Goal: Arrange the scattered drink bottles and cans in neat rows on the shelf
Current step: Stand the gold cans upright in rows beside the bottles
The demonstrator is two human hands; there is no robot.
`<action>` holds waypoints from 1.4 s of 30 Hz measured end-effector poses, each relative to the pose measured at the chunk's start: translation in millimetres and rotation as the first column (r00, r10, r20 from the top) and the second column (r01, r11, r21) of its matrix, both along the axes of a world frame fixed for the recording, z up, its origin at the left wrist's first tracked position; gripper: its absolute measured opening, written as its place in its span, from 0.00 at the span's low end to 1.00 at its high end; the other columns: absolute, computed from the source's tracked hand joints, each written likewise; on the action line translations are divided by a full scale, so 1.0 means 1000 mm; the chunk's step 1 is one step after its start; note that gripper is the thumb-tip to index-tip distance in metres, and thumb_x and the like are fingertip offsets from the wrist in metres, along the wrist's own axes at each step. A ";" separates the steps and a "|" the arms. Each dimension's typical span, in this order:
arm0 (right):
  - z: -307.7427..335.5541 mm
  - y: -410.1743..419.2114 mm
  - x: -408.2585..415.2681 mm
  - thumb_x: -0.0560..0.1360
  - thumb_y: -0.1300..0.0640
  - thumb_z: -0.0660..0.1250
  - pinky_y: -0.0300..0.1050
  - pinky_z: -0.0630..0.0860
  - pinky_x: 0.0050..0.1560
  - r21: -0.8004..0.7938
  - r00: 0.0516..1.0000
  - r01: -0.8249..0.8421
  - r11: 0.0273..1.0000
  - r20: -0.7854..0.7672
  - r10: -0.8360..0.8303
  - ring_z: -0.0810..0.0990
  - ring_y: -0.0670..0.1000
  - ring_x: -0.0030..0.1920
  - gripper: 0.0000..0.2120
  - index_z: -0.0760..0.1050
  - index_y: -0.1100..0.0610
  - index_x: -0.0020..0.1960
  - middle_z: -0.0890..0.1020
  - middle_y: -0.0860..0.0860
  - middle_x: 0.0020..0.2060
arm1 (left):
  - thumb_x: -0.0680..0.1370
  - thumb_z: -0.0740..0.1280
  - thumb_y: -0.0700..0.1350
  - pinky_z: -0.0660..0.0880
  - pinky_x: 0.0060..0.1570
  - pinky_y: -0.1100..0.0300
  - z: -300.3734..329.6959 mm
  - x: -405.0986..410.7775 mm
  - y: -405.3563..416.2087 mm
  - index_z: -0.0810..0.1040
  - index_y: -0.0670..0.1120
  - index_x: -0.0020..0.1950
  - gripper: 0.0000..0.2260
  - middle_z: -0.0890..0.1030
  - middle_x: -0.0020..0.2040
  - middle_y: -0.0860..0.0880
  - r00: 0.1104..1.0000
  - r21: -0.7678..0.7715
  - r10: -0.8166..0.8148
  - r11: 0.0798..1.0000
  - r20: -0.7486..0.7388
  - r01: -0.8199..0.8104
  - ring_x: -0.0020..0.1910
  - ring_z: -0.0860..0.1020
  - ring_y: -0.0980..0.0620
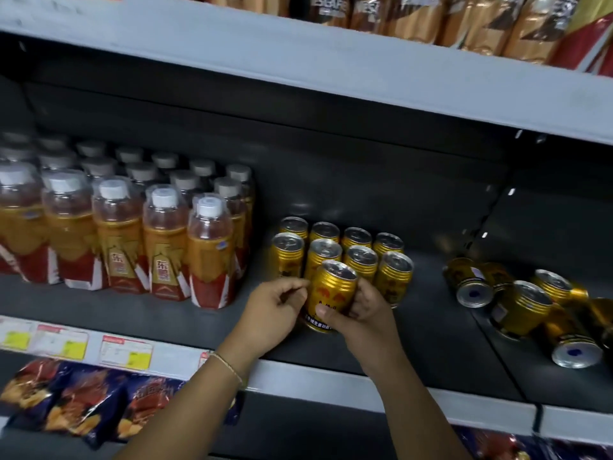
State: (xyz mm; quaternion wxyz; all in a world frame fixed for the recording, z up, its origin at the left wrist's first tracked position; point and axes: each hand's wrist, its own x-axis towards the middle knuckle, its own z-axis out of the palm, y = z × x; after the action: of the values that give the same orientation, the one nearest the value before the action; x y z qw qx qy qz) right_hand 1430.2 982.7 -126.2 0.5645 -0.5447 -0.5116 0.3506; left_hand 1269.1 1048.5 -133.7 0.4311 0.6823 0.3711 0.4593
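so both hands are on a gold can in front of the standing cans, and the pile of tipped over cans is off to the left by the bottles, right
Not quite. Both the left hand and right hand do hold the gold can in front of the standing cans, but the head view shows the tipped-over cans lying to the right, away from the bottles.

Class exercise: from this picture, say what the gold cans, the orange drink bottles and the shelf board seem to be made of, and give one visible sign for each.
Gold cans: probably metal, glossy; ribbed walls, silvery pull-tab tops.
Orange drink bottles: apparently clear plastic; liquid shows through, white caps, printed wrap labels.
Shelf board: likely painted metal, matt dark grey; material uncertain.
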 end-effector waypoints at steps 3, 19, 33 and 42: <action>-0.007 0.012 -0.022 0.66 0.62 0.81 0.29 0.77 0.49 -0.011 0.999 0.010 1.000 0.046 -0.010 0.82 0.40 0.56 0.30 0.75 0.43 0.62 0.84 0.40 0.55 | 0.76 0.61 0.29 0.77 0.56 0.60 -0.007 -0.023 0.006 0.83 0.44 0.53 0.15 0.84 0.49 0.50 0.999 0.005 0.049 0.999 -0.007 -0.048 0.51 0.81 0.54; -0.024 0.041 -0.065 0.66 0.59 0.81 0.46 0.77 0.65 -0.074 0.988 0.072 0.995 0.142 -0.061 0.79 0.41 0.62 0.36 0.71 0.47 0.70 0.80 0.42 0.62 | 0.75 0.61 0.32 0.70 0.51 0.76 -0.009 -0.054 -0.001 0.81 0.47 0.57 0.18 0.82 0.50 0.54 0.962 0.199 0.251 0.954 -0.109 -0.226 0.50 0.77 0.60; -0.029 0.045 -0.064 0.69 0.58 0.79 0.27 0.74 0.55 -0.052 0.979 0.069 0.996 0.198 -0.058 0.77 0.34 0.60 0.31 0.71 0.41 0.67 0.80 0.37 0.60 | 0.76 0.60 0.33 0.76 0.59 0.53 -0.010 -0.053 0.000 0.75 0.46 0.65 0.20 0.80 0.57 0.49 0.964 0.172 0.212 0.968 -0.160 -0.184 0.56 0.77 0.54; -0.031 0.046 -0.065 0.70 0.54 0.78 0.34 0.73 0.62 -0.047 0.964 0.073 0.996 0.258 -0.059 0.76 0.35 0.62 0.32 0.69 0.39 0.69 0.77 0.33 0.60 | 0.76 0.61 0.34 0.73 0.58 0.68 -0.010 -0.052 -0.001 0.75 0.48 0.66 0.20 0.79 0.58 0.51 0.952 0.214 0.238 0.957 -0.190 -0.196 0.55 0.76 0.58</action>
State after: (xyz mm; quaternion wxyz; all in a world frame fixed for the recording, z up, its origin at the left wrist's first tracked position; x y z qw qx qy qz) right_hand 1365.2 1028.8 -157.6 0.4895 -0.6178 -0.5518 0.2725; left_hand 1216.9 1047.6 -143.7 0.2670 0.7211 0.4422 0.4618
